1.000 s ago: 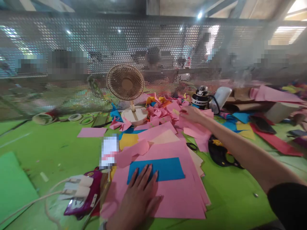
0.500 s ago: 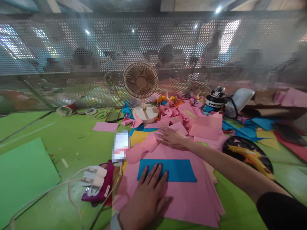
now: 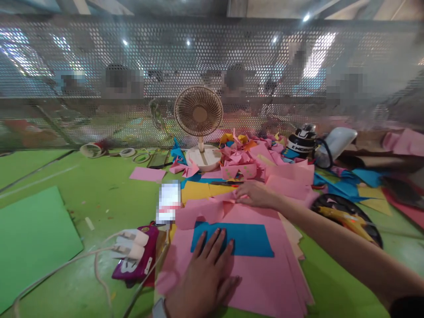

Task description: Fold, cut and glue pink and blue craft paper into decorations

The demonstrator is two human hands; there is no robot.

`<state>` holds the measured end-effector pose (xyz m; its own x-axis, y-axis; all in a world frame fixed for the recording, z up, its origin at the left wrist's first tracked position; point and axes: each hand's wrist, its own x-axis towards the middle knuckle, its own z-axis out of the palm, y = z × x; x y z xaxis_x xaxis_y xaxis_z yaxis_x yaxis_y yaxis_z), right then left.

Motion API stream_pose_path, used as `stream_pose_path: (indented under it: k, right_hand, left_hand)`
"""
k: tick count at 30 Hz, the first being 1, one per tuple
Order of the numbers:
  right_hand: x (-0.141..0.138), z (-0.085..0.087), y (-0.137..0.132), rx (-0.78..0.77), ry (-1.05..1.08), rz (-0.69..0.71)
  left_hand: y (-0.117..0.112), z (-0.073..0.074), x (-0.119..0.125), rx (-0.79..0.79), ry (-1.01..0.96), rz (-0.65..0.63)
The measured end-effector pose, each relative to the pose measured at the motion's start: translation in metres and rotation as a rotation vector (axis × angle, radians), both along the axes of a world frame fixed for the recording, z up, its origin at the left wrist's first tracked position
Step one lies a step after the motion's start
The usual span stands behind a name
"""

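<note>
My left hand (image 3: 207, 269) lies flat with fingers spread, its fingertips resting on a blue paper rectangle (image 3: 250, 239). That rectangle is on top of a stack of large pink sheets (image 3: 261, 282). Farther forward, my right hand (image 3: 253, 194) has its fingers curled at the edge of a loose pink piece of paper (image 3: 203, 211), which is bent and partly raised. Its fingertips are partly hidden. Just beyond that hand lies what looks like a pair of scissors (image 3: 227, 183), close to yellow paper (image 3: 196, 191).
A small fan (image 3: 199, 112) stands at the back beside a heap of pink scraps (image 3: 241, 154). To the left are a phone (image 3: 168, 201), a purple device with chargers (image 3: 145, 251) and a green sheet (image 3: 36, 238). A yellow glue gun (image 3: 347, 221) sits in a black dish at right.
My right hand has gone from lying flat to curled, shifting slightly right and toward me. The loose pink paper has bent, and the dark tool behind it has come into view. My left hand stays put.
</note>
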<state>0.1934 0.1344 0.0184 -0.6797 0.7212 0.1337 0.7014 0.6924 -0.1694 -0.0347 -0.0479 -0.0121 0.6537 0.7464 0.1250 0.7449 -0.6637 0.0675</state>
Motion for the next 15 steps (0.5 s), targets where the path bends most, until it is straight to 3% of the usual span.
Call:
stream_pose_path:
  k: [6, 10, 15]
  right_hand:
    - [-0.005, 0.002, 0.021, 0.006, -0.095, -0.218]
    - [-0.022, 0.006, 0.040, -0.002, -0.182, -0.213]
    - [-0.028, 0.030, 0.044, 0.057, -0.152, -0.265]
  left_hand:
    - [0.000, -0.002, 0.000, 0.016, -0.042, 0.013]
    - [-0.003, 0.004, 0.002, -0.003, -0.039, 0.022]
    - [-0.004, 0.007, 0.003, 0.000, -0.056, 0.022]
